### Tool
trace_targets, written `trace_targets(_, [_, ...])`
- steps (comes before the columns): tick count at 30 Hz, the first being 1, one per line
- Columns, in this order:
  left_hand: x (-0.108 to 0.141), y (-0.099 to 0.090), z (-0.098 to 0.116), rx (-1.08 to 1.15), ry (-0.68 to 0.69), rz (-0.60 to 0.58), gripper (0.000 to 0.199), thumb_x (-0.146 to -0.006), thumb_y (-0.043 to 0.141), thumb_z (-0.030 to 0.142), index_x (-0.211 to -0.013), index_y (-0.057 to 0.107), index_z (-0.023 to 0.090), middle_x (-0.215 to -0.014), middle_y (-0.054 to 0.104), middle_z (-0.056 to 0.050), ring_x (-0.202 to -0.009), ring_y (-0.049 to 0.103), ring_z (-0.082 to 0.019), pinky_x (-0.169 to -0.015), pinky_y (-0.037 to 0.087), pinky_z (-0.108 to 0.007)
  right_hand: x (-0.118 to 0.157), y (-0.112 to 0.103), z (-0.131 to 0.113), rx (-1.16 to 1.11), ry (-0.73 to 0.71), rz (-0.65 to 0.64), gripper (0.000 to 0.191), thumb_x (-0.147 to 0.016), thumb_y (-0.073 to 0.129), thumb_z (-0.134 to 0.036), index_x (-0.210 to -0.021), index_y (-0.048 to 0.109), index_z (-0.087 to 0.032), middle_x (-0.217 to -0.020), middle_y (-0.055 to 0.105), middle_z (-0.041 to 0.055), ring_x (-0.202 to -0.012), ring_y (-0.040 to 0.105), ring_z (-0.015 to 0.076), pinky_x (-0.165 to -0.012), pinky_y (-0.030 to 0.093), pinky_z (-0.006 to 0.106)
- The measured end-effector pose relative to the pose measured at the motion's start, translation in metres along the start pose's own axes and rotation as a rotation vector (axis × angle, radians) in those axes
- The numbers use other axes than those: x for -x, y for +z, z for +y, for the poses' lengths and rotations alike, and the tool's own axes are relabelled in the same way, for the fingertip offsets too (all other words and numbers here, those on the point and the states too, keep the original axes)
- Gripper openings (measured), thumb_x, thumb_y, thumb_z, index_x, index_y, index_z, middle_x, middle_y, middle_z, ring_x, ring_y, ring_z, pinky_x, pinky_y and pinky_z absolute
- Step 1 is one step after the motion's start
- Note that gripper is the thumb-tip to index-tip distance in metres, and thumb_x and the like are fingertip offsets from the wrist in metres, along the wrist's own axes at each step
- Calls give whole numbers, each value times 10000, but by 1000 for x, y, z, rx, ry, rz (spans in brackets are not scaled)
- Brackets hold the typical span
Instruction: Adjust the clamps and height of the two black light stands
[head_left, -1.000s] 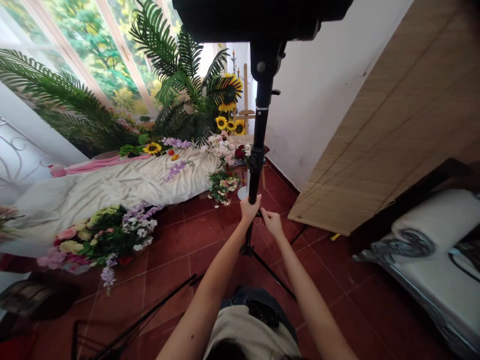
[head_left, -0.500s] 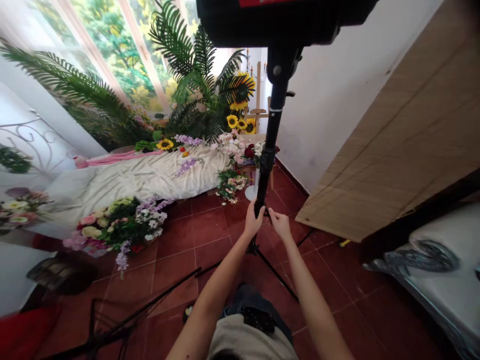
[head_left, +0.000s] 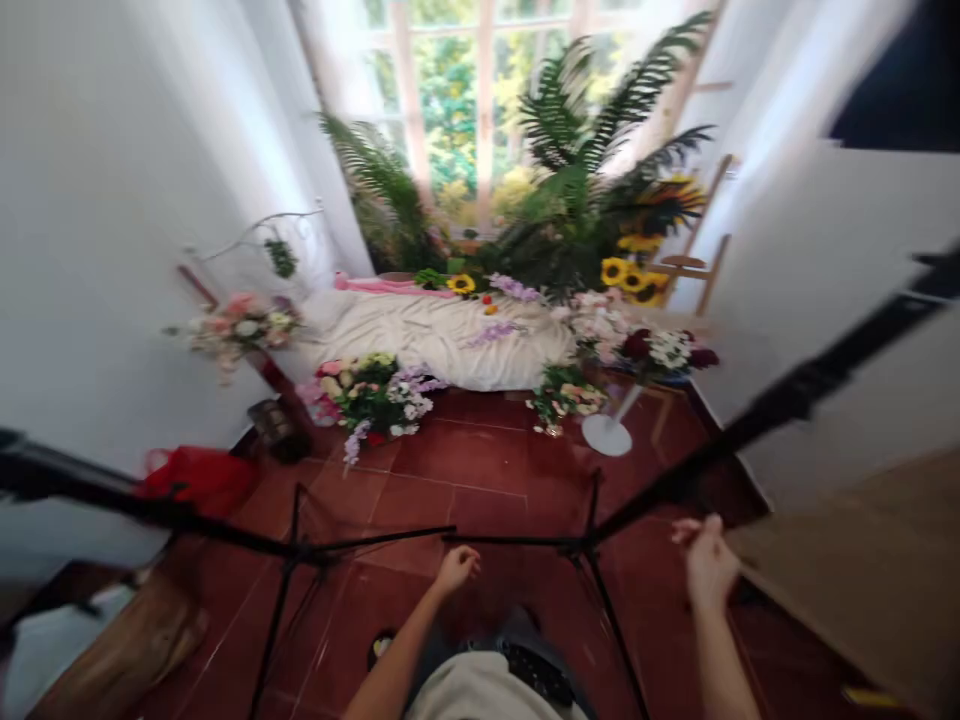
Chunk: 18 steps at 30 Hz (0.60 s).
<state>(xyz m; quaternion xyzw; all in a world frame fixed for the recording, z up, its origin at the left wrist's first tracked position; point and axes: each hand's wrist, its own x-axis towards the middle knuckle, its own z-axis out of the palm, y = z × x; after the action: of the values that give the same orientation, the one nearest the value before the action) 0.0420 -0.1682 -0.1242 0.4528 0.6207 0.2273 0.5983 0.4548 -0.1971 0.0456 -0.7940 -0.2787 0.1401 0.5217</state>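
Note:
My left hand (head_left: 457, 568) is in the air over the red tiled floor, its fingers loosely bent with nothing in them. Its place is between two black tripod stands. My right hand (head_left: 709, 562) is just beside the pole of the right stand (head_left: 697, 465), apart from it. Some blur lies on its fingers, but they look spread and hold nothing. A dark head (head_left: 900, 95) at the upper right edge is only partly in view. To the left, the other stand (head_left: 232, 535) has its legs splayed on the tiles; its top is out of view.
Ahead is a cream draped cloth (head_left: 420, 345) with flower bunches (head_left: 382, 390) around it, below a bright window (head_left: 484, 110). Palm leaves (head_left: 577, 180), sunflowers (head_left: 630, 275) and a wooden easel (head_left: 709, 280) stand behind. A red bag (head_left: 199, 480) lies left; a tan panel (head_left: 862, 550) is right.
Both hands have let go of the right stand's pole and moved apart, the left one leftward, the right one rightward. My view has swung left, bringing the left stand further into sight.

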Motion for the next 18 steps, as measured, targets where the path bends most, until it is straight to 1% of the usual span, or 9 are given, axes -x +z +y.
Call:
trace_targets(2, [21,-66,-44,73,-88,178,110,-712,561,257,-678,580,153,-534,586,31,-465,548,-108,-531,443,-236,31,27,5,51,16,-87,671,-762,243,-752,-575,627,-234,-545,644,98,-491,590,252,-507,445,362])
trace_targets(4, [47,-132,-84,133,-166,320,139,-702,571,284,-652,574,155,-503,576,35,-420,527,-105,-503,426,-233,73,65,4,106,29,-248,629,-733,291,-757,-596,652,-261,-558,655,85,-503,603,267,-516,462,383])
trace_targets(7, [87,-230,-130,198,-195,527,193,-681,591,340,-640,580,151,-508,586,23,-439,553,-120,-506,432,-237,160,139,-11,71,49,-517,668,-681,301,-808,-571,647,-248,-533,640,73,-516,609,258,-507,473,368])
trace_targets(9, [109,-293,-148,233,-124,672,216,-684,587,364,-666,589,149,-542,606,9,-499,586,-136,-542,458,-252,230,192,-30,44,35,-749,727,-629,326,-854,-554,642,-204,-515,624,65,-516,598,228,-529,476,335])
trace_targets(10, [118,-324,-152,250,-85,732,223,-691,581,370,-686,593,147,-561,615,1,-523,594,-142,-565,470,-265,266,216,-41,32,23,-837,745,-613,338,-866,-537,633,-185,-500,609,59,-512,589,210,-545,475,316])
trace_targets(12, [131,-383,-152,294,-20,835,232,-710,563,372,-736,599,144,-605,627,-10,-540,589,-139,-609,487,-291,338,260,-64,6,-54,-1038,726,-678,347,-822,-569,639,-166,-516,601,43,-516,570,175,-549,453,275])
trace_targets(15, [143,-461,-134,339,106,940,208,-721,565,330,-813,595,146,-672,627,-19,-597,592,-136,-675,495,-309,432,309,-95,-25,-187,-1332,685,-779,318,-741,-599,633,-160,-512,574,26,-483,531,149,-516,411,249])
trace_targets(17, [148,-504,-115,340,190,1124,216,-688,610,255,-874,573,152,-756,624,-23,-691,600,-134,-751,491,-317,480,333,-112,-51,-329,-1488,633,-819,333,-685,-613,626,-163,-522,567,19,-512,540,150,-545,410,243])
trace_targets(18, [150,-523,-104,345,238,1241,269,-670,630,224,-919,555,156,-813,620,-29,-744,602,-133,-787,485,-322,499,343,-119,-62,-402,-1550,606,-832,342,-661,-627,624,-166,-527,565,15,-531,548,152,-564,413,240])
